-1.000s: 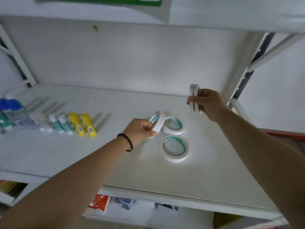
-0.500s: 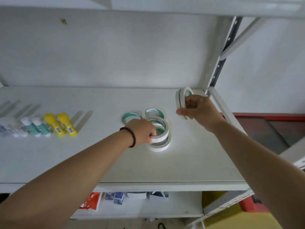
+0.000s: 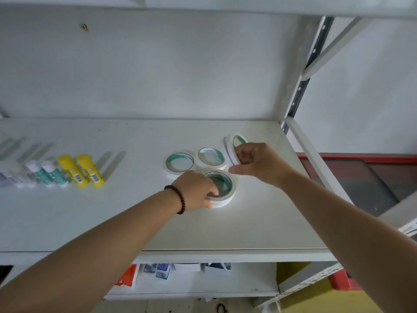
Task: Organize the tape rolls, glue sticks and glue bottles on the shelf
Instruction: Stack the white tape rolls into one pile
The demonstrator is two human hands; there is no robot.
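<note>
Bottles (image 3: 9, 178) cut off left; left hand (image 3: 195, 190) grips stacked rolls (image 3: 223, 188), right hand (image 3: 255, 162) clasps upright rolls (image 3: 231, 146).

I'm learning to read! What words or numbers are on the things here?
None can be read.
Yellow glue sticks: barcode labels and a small round sign, print too small.
Teal-and-white glue sticks: print blurred.
Tape rolls: no writing seen.
Packets on the lower shelf: too blurred.
</note>
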